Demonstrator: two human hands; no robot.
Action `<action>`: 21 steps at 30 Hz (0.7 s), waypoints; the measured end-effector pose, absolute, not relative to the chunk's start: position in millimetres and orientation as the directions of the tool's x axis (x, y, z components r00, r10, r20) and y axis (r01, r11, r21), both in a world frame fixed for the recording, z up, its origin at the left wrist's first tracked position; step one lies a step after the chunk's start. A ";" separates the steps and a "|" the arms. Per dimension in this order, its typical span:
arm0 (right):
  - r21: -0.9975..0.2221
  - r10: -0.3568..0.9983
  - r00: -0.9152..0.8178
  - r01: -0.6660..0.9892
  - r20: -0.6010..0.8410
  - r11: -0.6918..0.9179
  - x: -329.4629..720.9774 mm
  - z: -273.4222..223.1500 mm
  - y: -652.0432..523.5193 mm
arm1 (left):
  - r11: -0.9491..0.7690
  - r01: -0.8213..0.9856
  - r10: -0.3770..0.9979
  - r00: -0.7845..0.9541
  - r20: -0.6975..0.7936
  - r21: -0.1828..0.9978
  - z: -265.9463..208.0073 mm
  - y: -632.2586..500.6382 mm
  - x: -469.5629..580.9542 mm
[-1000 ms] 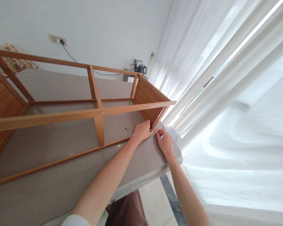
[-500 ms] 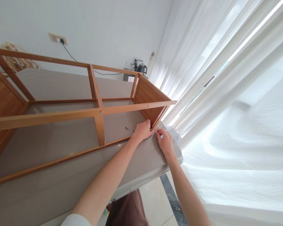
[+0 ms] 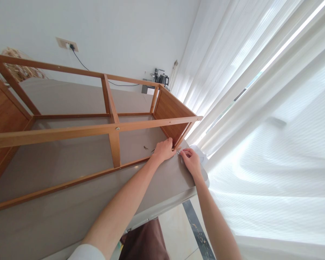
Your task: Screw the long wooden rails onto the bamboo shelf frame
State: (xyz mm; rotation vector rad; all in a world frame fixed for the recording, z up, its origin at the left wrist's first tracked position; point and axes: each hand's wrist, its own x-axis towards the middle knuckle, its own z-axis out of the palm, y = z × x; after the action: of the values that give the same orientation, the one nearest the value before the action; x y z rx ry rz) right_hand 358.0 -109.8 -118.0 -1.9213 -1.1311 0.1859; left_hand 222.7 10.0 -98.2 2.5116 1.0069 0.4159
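A long wooden frame [image 3: 141, 124] with panelled ends lies on the cloth-covered table. My left hand [image 3: 164, 148] is closed around its near right corner, at the foot of the right end panel [image 3: 171, 117]. Just right of that corner, my right hand [image 3: 191, 159] pinches a thin metal rod [image 3: 178, 152] that looks like a hex key. The rod's tip points at the corner, but whether it sits in a fastener is too small to tell. Inside the frame, a few small dark screws [image 3: 145, 147] lie on the cloth, some close to my left fingers.
The grey tablecloth [image 3: 162, 184] ends at a rounded right corner beside white curtains [image 3: 260, 144]. A middle upright [image 3: 114, 146] divides the frame. Behind stand a dark kettle [image 3: 163, 79] and a wall socket [image 3: 66, 44] with a cord. Tiled floor [image 3: 176, 231] shows below.
My right fingers have turned and shifted slightly around the metal rod, which now shows as a thin line. My left hand and the frame stay where they were.
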 end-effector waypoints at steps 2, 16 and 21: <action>-0.743 0.763 0.578 0.638 0.289 -0.201 356.9 -118.5 -110.2 | -0.665 0.582 0.704 0.698 0.132 0.469 -99.0 10.6 222.7; -0.641 0.770 0.512 0.746 0.381 -0.179 352.1 -121.8 -108.0 | -0.679 0.569 0.693 0.704 0.152 0.464 -100.6 11.2 222.9; -0.598 0.770 0.489 0.781 0.410 -0.178 350.1 -121.6 -107.9 | -0.692 0.565 0.687 0.706 0.169 0.449 -101.4 11.8 223.2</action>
State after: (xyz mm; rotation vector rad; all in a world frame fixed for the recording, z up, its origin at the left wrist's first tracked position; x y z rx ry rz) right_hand 350.1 -107.9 -121.6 -1.9458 -1.2813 -0.0185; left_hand 223.2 11.8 -101.4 2.5494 0.9749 0.4635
